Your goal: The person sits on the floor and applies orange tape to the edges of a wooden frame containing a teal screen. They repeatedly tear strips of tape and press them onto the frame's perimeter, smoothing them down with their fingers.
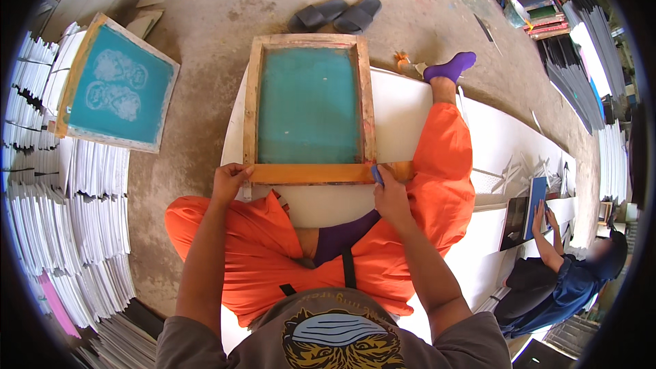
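Note:
A wooden screen printing frame (367, 106) with teal mesh (311, 102) lies flat in front of me. Along its near side runs a strip of brown tape (307, 174), and its right end reaches past the frame to my trouser leg. My left hand (231, 181) is closed, thumb and fingers pinching the tape's left end at the near left corner. In my right hand (391, 198) is a small blue object (377, 175), gripped against the tape at the near right corner. Its kind is mostly hidden by my fingers.
Under the frame are white boards (403, 113). A second screen (116, 89) with pale printed shapes leans against stacked sheets (75, 232) at left. Black slides (338, 15) lie beyond. At right a co-worker (567, 287) handles a blue-edged frame (538, 208).

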`<action>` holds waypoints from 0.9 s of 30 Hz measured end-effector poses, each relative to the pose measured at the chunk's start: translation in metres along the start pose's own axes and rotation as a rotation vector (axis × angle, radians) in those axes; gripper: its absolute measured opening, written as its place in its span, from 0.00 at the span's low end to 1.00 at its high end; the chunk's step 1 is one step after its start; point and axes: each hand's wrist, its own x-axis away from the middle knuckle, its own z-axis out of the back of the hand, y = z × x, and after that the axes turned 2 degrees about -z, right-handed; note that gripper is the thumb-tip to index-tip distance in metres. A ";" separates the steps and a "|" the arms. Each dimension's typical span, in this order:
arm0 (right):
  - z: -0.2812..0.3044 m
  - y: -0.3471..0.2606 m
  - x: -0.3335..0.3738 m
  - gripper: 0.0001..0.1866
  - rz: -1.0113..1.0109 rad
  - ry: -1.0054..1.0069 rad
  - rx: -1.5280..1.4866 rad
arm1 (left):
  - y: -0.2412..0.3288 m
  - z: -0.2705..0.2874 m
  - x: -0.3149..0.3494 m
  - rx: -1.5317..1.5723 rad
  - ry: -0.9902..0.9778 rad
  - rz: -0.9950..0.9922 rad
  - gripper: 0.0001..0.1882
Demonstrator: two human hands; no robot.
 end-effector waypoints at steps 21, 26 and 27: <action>-0.011 -0.011 -0.010 0.25 -0.005 -0.022 0.084 | 0.008 0.001 0.004 -0.040 0.023 0.011 0.15; -0.012 -0.015 -0.013 0.27 -0.017 -0.053 0.106 | 0.008 0.002 0.004 -0.053 0.028 0.017 0.15; -0.013 -0.015 -0.014 0.27 -0.033 -0.069 0.118 | 0.008 0.002 0.005 -0.057 0.030 0.020 0.15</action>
